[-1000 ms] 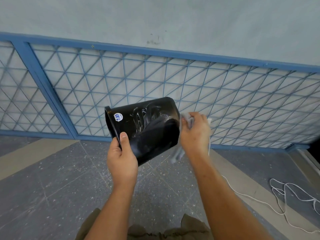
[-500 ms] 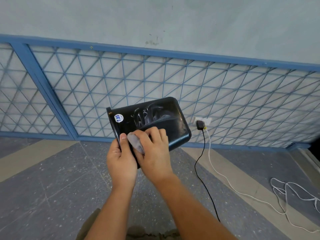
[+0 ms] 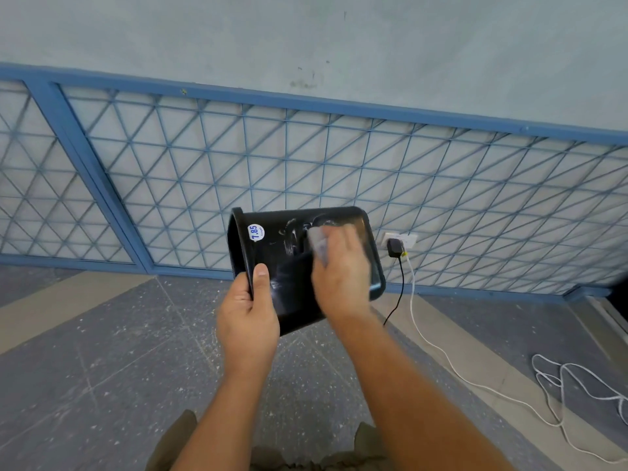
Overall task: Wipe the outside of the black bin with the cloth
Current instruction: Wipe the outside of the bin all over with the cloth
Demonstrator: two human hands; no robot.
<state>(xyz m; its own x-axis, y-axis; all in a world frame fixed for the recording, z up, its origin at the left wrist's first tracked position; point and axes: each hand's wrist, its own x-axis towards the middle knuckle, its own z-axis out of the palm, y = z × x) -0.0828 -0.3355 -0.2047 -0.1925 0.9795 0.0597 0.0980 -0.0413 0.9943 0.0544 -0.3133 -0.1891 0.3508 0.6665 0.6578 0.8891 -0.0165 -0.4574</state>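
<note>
Left hand (image 3: 247, 311) clamped on black bin (image 3: 289, 266) rim, right hand (image 3: 341, 277) clutching cloth (image 3: 317, 244) against its side.

Wall (image 3: 339, 35): pale blue-grey plaster filled the far side, scuffed in spots.
Grille (image 3: 190, 185): a blue metal lattice in a blue frame covered the wall's lower part.
Socket (image 3: 407, 239): a white plate sat low, right of centre.
Charger (image 3: 394, 248): a black block was plugged into the socket.
Black cable (image 3: 401, 287): it hung down to the floor.
White cable (image 3: 428, 338): it trailed right to a loose tangle.
Floor (image 3: 102, 368): grey speckled, with beige bands.
</note>
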